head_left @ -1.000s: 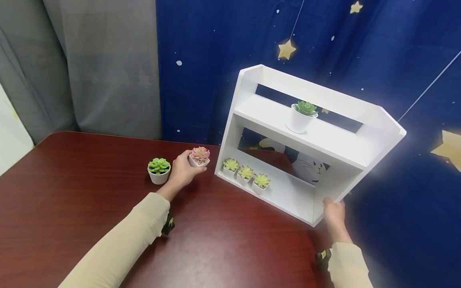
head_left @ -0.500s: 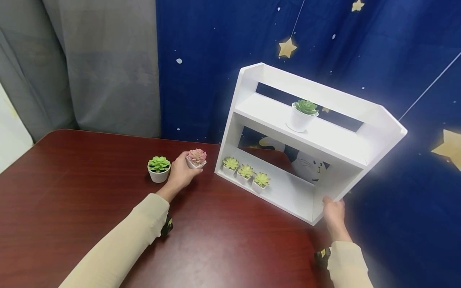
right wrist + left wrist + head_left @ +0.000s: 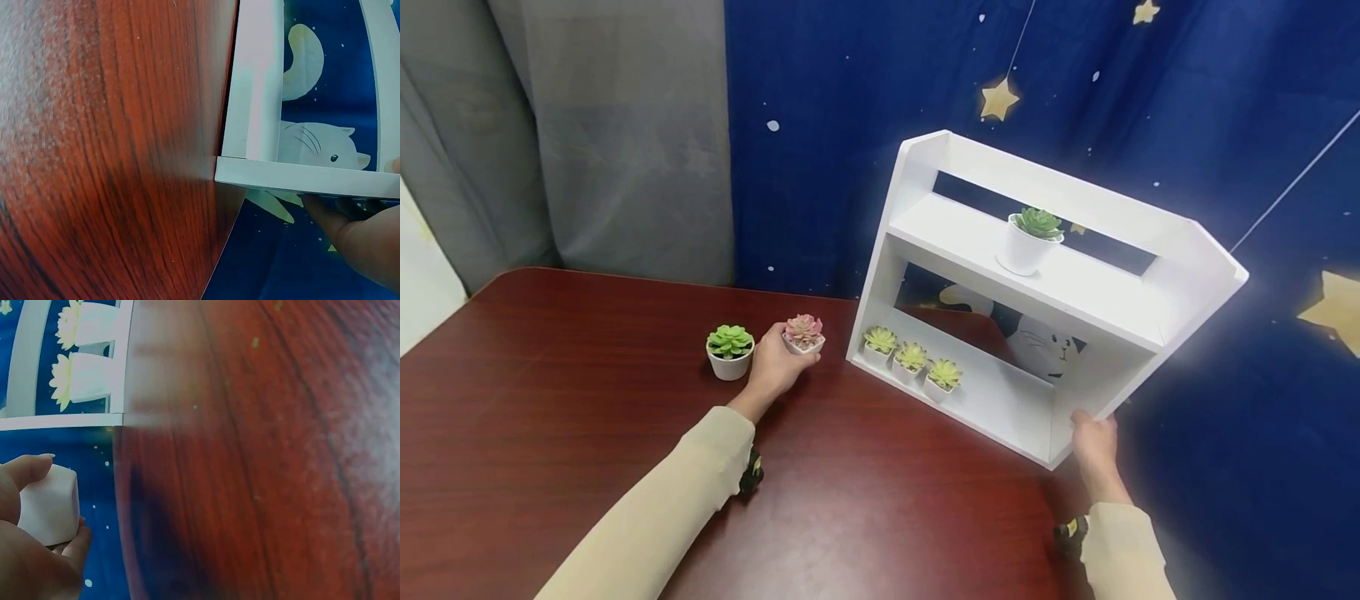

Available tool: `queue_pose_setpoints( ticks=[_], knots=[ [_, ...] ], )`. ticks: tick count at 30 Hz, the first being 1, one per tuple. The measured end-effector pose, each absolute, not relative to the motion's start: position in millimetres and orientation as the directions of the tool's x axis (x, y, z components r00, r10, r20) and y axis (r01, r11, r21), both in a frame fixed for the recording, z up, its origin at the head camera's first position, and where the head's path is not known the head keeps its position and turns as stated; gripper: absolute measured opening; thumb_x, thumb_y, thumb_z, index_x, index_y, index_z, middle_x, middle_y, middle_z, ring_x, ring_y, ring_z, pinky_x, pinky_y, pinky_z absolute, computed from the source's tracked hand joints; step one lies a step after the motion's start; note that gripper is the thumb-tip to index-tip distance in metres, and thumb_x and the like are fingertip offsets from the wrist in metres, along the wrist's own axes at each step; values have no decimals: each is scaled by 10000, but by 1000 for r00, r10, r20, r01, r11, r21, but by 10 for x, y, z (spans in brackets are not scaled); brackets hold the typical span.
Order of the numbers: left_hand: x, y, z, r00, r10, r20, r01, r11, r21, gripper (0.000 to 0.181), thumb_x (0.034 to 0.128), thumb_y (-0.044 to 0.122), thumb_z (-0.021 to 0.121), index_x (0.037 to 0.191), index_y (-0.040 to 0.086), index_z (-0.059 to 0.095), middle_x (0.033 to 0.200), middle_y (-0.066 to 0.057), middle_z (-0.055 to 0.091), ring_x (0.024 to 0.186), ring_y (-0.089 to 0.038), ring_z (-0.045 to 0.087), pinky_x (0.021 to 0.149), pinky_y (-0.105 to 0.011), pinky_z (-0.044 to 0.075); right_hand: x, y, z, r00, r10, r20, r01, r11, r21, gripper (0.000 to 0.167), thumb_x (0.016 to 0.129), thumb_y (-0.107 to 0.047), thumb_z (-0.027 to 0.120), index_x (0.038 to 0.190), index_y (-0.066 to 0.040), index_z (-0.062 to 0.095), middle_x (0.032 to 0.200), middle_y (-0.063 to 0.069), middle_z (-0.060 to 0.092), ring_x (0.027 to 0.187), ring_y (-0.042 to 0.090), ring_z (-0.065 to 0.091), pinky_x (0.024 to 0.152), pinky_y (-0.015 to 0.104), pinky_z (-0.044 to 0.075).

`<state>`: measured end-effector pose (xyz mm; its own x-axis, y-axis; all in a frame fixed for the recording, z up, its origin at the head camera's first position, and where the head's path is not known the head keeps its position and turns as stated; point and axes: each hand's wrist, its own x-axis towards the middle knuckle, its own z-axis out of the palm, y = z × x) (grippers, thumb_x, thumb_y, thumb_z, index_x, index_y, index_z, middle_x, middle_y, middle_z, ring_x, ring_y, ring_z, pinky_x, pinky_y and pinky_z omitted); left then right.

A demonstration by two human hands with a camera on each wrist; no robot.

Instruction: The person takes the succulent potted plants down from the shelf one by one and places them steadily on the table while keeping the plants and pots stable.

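My left hand grips a small potted pink succulent to the left of the white two-tier shelf. In the left wrist view, the thumb and fingers pinch its white pot, which looks held off the table. My right hand holds the shelf's right side panel near the bottom; in the right wrist view, fingers lie along its outer face. Three small yellow-green succulents line the lower tier's left part. On the upper tier stands a larger green succulent in a white pot.
A bright green potted succulent stands on the red-brown table, just left of my left hand. Behind the table hang a grey curtain and a blue curtain with stars. The shelf stands angled near the table's right edge.
My left hand has drawn the pink succulent slightly left and down, away from the shelf and closer to the green succulent. My right hand and the shelf look unchanged.
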<state>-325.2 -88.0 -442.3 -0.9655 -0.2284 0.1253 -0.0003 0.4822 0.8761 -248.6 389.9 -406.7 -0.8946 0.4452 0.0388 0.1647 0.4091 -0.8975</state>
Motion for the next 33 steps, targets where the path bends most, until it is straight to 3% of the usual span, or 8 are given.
queue_pose_setpoints(
  ticks=[33],
  knots=[
    [-3299, -1082, -4630, -972, -192, 132, -14, 614, 789, 721, 810, 252, 810, 1346, -83, 463, 1307, -303, 612, 1226, -431, 602, 1045, -542, 487, -2496, 3916, -4085, -891, 453, 16, 191, 407, -893, 601, 1045, -189, 336, 1595, -15, 166, 1556, 332, 336, 1457, 509, 331, 1200, 633, 281]
  ],
)
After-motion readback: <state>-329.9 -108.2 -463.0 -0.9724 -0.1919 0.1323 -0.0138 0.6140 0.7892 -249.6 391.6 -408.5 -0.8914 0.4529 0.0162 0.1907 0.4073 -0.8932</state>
